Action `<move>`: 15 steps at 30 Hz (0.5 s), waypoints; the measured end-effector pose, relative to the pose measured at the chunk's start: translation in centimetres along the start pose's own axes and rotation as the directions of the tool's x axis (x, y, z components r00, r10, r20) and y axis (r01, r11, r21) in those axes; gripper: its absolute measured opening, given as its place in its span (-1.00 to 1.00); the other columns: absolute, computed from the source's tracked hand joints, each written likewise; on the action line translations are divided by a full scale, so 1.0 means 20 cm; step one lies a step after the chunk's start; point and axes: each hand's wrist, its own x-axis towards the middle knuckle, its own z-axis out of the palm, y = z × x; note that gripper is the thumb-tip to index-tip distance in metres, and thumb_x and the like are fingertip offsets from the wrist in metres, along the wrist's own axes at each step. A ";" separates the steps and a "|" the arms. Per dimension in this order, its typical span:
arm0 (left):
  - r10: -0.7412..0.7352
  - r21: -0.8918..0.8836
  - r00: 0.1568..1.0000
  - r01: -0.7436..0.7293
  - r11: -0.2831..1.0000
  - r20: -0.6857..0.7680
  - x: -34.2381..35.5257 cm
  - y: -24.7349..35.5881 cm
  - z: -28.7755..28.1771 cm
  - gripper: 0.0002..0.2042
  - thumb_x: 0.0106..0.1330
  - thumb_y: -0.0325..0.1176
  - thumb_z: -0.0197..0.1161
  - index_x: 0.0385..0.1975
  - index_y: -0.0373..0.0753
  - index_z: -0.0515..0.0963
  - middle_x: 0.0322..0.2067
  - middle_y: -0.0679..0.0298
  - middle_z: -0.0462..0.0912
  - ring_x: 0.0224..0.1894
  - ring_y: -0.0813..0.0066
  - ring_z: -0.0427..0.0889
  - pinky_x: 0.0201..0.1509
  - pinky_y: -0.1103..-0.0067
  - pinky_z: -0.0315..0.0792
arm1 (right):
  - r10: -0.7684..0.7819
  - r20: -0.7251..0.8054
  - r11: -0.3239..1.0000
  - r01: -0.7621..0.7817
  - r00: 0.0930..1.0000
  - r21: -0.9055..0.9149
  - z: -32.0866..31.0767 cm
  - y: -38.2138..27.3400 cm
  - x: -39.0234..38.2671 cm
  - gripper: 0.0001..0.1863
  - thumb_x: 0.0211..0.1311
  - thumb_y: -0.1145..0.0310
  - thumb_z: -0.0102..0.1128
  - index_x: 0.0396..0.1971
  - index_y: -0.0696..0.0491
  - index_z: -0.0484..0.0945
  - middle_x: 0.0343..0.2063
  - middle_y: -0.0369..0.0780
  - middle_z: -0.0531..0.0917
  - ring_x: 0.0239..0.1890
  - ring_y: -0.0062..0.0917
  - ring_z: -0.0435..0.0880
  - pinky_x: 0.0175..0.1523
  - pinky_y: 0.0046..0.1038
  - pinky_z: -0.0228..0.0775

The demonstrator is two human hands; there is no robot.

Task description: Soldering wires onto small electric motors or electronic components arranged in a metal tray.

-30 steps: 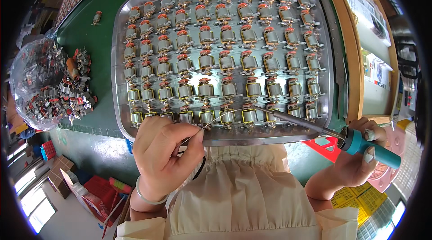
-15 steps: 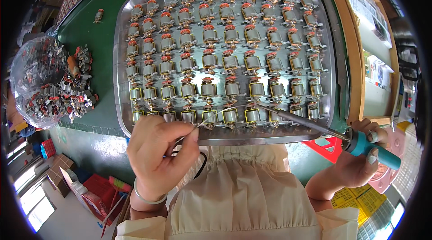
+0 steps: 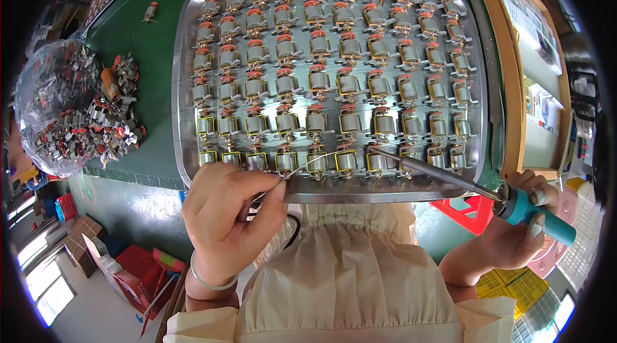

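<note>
A metal tray [image 3: 360, 197] carries rows of small grey cylindrical coil parts [image 3: 317, 122] with orange-red tops and thin metal frames. My left hand [image 3: 232, 221], at the tray's near edge, pinches a thin silvery solder wire [image 3: 307, 164] between thumb and fingers. That wire reaches rightward over the nearest row. My right hand [image 3: 517, 230] is wrapped round the teal handle of a soldering iron [image 3: 443, 176]. The iron slants up and left, its thin tip above the top of a part in the nearest row. Whether tip and wire touch that part I cannot tell.
Left of the tray, a clear plastic bag [image 3: 54, 105] and a loose heap of similar parts [image 3: 103, 124] lie on the green tabletop [image 3: 154, 44]. One single part [image 3: 150, 11] lies farther back. A wooden-framed case [image 3: 512, 73] stands along the right.
The tray and its parts appear farther right in view, and the table items have shifted slightly too. Both hands keep their grips; the solder wire's far end sits a little farther from the iron's tip.
</note>
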 end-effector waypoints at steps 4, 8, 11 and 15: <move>0.082 -0.026 0.997 -0.082 0.996 -0.003 0.03 0.01 0.04 -0.81 -0.31 -0.60 0.23 -0.64 -0.22 0.44 -0.80 0.37 0.23 -0.74 0.50 0.19 -0.67 0.61 0.05 | 0.003 -0.044 1.000 -0.002 0.999 0.016 -0.01 -0.02 0.01 -0.77 -0.10 0.32 -0.05 -0.52 0.18 0.24 -0.66 -0.22 0.23 -0.58 -0.54 0.17 -0.46 -0.52 -0.01; 0.092 -0.027 0.995 -0.091 0.995 0.028 0.04 0.02 0.06 -0.81 -0.31 -0.59 0.23 -0.63 -0.21 0.43 -0.79 0.36 0.27 -0.74 0.46 0.23 -0.66 0.60 0.08 | 0.008 -0.032 0.999 -0.009 0.999 -0.034 -0.03 -0.01 0.01 -0.77 -0.10 0.32 -0.07 -0.53 0.19 0.23 -0.67 -0.22 0.22 -0.59 -0.55 0.15 -0.47 -0.53 -0.02; 0.098 -0.027 0.994 -0.097 0.995 0.045 0.05 0.02 0.07 -0.81 -0.30 -0.59 0.23 -0.63 -0.21 0.42 -0.79 0.36 0.27 -0.74 0.46 0.24 -0.66 0.60 0.08 | 0.011 -0.019 0.999 -0.011 1.000 -0.044 -0.04 0.00 0.00 -0.77 -0.10 0.32 -0.08 -0.54 0.19 0.23 -0.68 -0.22 0.22 -0.60 -0.55 0.15 -0.48 -0.53 -0.03; 0.095 -0.024 0.994 -0.094 0.995 0.061 0.05 0.03 0.08 -0.81 -0.30 -0.59 0.23 -0.64 -0.21 0.42 -0.79 0.36 0.26 -0.75 0.47 0.23 -0.66 0.59 0.08 | 0.004 -0.010 0.999 -0.004 1.000 -0.048 -0.04 0.01 0.00 -0.77 -0.10 0.31 -0.08 -0.55 0.19 0.23 -0.69 -0.22 0.22 -0.61 -0.56 0.15 -0.49 -0.53 -0.03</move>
